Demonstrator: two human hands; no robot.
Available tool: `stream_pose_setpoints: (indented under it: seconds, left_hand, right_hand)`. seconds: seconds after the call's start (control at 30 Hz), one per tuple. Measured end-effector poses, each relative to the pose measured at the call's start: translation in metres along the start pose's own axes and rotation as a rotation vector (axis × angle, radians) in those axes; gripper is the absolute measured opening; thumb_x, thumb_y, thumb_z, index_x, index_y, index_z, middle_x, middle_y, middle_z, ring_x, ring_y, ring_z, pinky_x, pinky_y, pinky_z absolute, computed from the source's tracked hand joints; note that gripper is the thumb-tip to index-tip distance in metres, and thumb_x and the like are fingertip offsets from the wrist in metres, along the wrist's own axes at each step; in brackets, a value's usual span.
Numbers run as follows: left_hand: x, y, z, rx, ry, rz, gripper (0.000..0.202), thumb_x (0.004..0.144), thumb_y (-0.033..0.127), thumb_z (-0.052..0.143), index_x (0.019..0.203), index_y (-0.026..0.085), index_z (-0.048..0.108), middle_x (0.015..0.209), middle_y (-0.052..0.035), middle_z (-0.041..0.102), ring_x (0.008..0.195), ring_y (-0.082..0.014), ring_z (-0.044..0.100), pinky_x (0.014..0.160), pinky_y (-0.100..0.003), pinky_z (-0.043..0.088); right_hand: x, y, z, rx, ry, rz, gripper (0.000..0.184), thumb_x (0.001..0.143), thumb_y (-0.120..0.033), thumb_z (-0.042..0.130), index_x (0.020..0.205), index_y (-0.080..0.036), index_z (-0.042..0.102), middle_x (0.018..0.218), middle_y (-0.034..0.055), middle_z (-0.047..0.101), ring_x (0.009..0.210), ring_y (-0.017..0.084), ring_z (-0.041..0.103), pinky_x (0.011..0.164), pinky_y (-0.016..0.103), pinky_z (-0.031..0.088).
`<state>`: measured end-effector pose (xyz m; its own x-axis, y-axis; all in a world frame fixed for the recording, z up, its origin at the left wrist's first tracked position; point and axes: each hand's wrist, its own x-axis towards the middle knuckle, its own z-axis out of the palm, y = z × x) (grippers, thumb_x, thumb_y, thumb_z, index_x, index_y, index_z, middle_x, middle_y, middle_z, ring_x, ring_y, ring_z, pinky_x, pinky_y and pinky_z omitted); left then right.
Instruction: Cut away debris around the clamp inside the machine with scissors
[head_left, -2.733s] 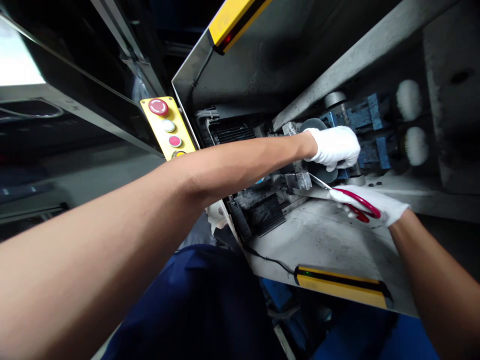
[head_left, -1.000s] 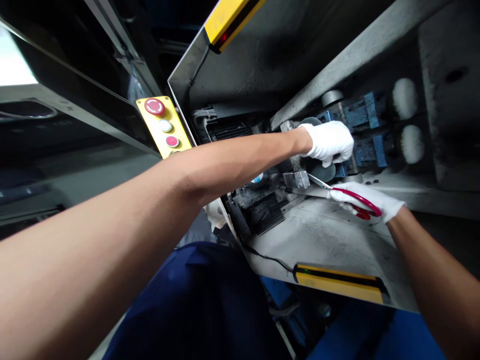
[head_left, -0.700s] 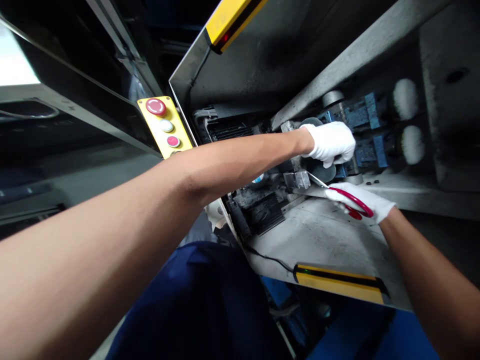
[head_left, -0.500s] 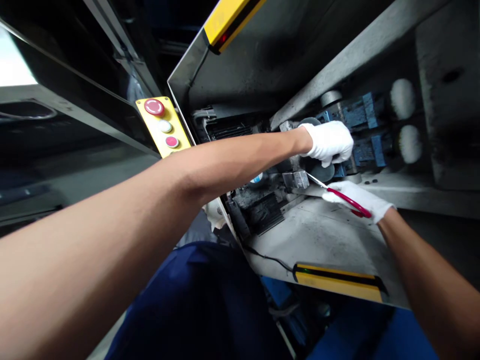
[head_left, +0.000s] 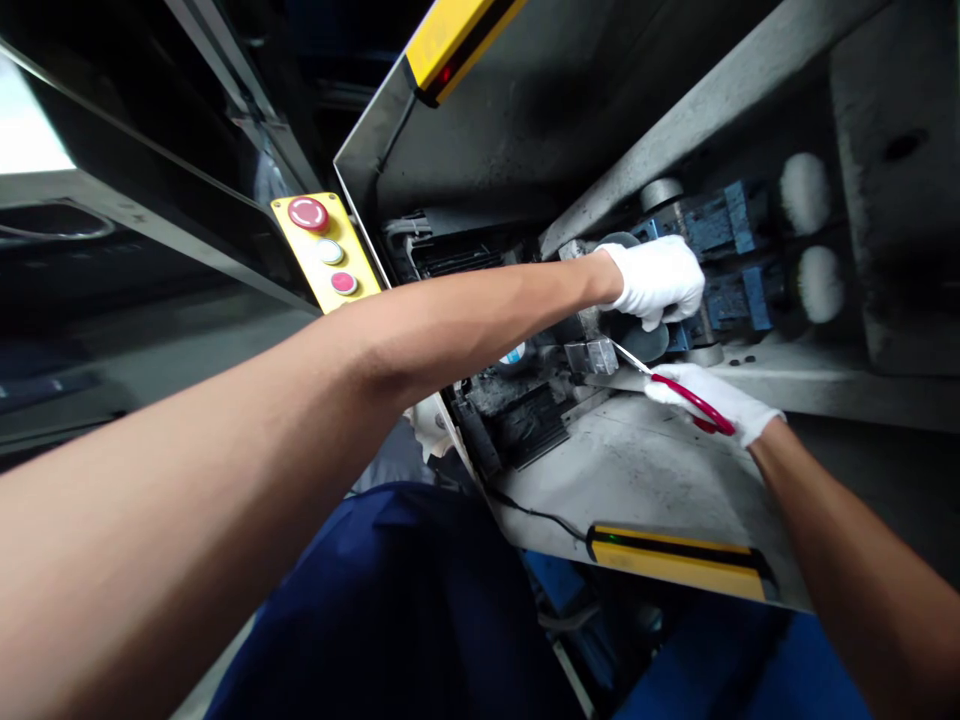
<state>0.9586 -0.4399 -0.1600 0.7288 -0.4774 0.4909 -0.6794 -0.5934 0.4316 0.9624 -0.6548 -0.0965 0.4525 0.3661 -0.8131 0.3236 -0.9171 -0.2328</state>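
A dark round disc [head_left: 646, 340] inside the grimy grey machine [head_left: 675, 470] is gripped by the gloved left hand [head_left: 660, 280]; red-handled scissors [head_left: 686, 398], clasped in the right hand [head_left: 716, 402], are pointed beside it, with no cut yet visible.

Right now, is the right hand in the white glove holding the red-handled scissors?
Yes, the white-gloved right hand grips the red-handled scissors, whose metal blades point toward the dark round disc under the left hand.
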Motion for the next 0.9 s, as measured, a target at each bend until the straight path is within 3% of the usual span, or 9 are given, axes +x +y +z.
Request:
stream_pose_setpoints:
  seconds: [0.2,0.4,0.53,0.8,0.9]
  left_hand:
    - [0.000,-0.003,0.001,0.022,0.012,0.011,0.019,0.066,0.013,0.082,0.083,0.015,0.074,0.073,-0.0018,0.067,0.068,-0.0090,0.033,0.074,-0.035,0.023]
    - [-0.003,0.005,-0.007,0.026,-0.069,-0.056,0.015,0.073,0.014,0.073,0.088,0.013,0.074,0.078,-0.0027,0.068,0.080,-0.0147,0.046,0.084,-0.037,0.025]
    - [-0.005,0.009,-0.012,0.038,-0.115,-0.089,0.020,0.075,0.013,0.069,0.094,0.013,0.073,0.086,-0.0040,0.069,0.088,-0.0179,0.048,0.088,-0.038,0.023]
    - [-0.011,0.007,-0.015,0.137,-0.138,-0.118,0.015,0.077,0.015,0.068,0.092,0.015,0.073,0.087,-0.0030,0.069,0.084,-0.0154,0.047,0.081,-0.037,0.025]
    - [-0.012,0.005,-0.016,0.161,-0.106,-0.080,0.013,0.076,0.015,0.071,0.088,0.012,0.073,0.082,-0.0045,0.068,0.081,-0.0152,0.047,0.077,-0.037,0.024]
  right_hand:
    - [-0.007,-0.002,0.006,0.052,-0.017,0.010,0.040,0.081,-0.058,0.061,0.079,-0.021,0.047,0.057,-0.0056,0.047,0.042,0.009,0.038,0.039,0.022,0.027]
    - [-0.002,-0.003,0.004,0.060,0.004,0.053,0.047,0.073,-0.061,0.068,0.072,-0.018,0.049,0.048,-0.0049,0.044,0.039,0.008,0.037,0.036,0.021,0.022]
    - [0.000,0.002,0.002,0.072,-0.009,0.071,0.044,0.077,-0.059,0.066,0.073,-0.019,0.048,0.046,-0.0056,0.042,0.036,0.008,0.035,0.035,0.021,0.022]
    - [0.003,0.016,0.001,0.219,-0.062,0.113,0.047,0.077,-0.064,0.062,0.088,-0.021,0.047,0.072,-0.0018,0.052,0.052,0.009,0.047,0.042,0.019,0.035]
    - [-0.007,0.012,-0.002,0.233,-0.075,0.135,0.053,0.073,-0.068,0.063,0.088,-0.021,0.045,0.070,-0.0029,0.049,0.051,0.008,0.045,0.043,0.019,0.035]
